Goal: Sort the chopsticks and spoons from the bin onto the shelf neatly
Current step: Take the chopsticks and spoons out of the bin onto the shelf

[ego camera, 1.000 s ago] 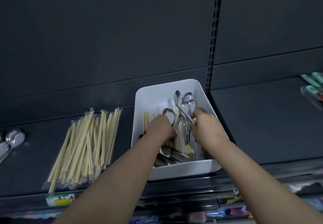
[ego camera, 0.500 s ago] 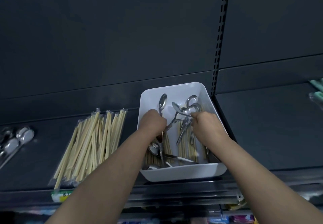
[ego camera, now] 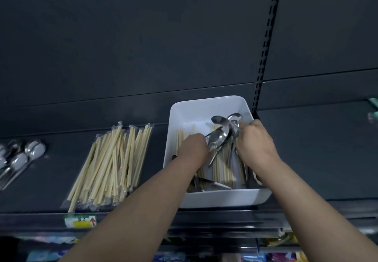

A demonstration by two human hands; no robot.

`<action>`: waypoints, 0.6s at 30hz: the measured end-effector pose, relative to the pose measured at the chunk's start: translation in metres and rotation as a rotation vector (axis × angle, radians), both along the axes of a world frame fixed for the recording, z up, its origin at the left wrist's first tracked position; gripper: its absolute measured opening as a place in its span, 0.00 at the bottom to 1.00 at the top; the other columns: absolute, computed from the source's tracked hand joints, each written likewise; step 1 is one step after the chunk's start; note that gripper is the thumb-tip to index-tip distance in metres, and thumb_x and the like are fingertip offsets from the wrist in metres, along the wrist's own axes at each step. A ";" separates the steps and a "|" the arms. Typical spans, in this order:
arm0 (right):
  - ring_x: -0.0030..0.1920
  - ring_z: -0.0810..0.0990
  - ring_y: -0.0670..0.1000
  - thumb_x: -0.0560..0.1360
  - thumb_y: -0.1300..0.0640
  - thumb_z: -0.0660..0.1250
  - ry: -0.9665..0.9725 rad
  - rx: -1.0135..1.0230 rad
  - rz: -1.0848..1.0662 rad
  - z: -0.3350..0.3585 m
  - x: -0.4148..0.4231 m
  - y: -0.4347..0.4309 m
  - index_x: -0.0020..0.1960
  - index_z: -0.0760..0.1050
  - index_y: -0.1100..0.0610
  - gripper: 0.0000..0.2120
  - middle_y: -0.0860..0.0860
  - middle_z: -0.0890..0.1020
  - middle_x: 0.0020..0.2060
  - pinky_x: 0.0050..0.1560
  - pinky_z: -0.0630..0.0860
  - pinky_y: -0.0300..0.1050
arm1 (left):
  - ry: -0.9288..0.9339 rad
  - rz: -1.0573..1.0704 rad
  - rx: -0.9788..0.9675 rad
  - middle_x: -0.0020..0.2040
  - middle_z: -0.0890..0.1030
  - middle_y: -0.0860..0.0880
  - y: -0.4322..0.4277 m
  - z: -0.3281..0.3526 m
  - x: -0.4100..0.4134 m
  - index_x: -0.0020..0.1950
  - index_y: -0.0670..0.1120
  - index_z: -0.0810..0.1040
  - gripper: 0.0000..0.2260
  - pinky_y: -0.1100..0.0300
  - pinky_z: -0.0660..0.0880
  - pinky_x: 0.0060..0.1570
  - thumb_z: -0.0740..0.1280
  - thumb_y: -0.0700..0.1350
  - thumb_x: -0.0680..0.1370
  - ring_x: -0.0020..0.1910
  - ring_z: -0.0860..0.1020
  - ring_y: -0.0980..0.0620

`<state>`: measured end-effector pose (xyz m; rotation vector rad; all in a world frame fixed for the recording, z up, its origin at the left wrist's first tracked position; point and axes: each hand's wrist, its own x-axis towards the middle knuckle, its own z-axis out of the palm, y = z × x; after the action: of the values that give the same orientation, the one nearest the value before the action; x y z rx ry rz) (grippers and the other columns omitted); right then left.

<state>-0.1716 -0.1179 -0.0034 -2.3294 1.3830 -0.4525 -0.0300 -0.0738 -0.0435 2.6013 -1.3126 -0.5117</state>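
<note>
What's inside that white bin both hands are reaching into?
Metal spoons, bunched at the right hand, lie over pale chopsticks on the floor of the white bin. Whatever sits under the left hand and the right hand is covered.

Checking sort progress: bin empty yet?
Not empty: the white bin holds chopsticks on its floor and spoons, some gripped by the right hand.

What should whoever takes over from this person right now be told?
Left hand: curled inside the white bin beside a spoon; its grip is hidden.
Right hand: grips a cluster of spoons over the bin.
Done: wrapped chopsticks piled on the shelf; sorted spoons at its far left.
Left: loose chopsticks and more spoons lie in the bin, to be moved out and lined up.
</note>
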 end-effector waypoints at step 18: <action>0.43 0.71 0.57 0.79 0.64 0.52 -0.190 0.068 -0.046 -0.007 -0.010 0.003 0.72 0.66 0.56 0.22 0.55 0.67 0.48 0.41 0.65 0.43 | -0.002 -0.091 -0.006 0.33 0.72 0.49 -0.017 -0.002 -0.019 0.37 0.44 0.72 0.08 0.59 0.67 0.32 0.67 0.44 0.75 0.35 0.73 0.48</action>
<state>-0.1812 -0.1147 -0.0107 -2.1438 1.3417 -0.6136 -0.0494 -0.0911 -0.0453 2.5471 -1.4362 -0.5184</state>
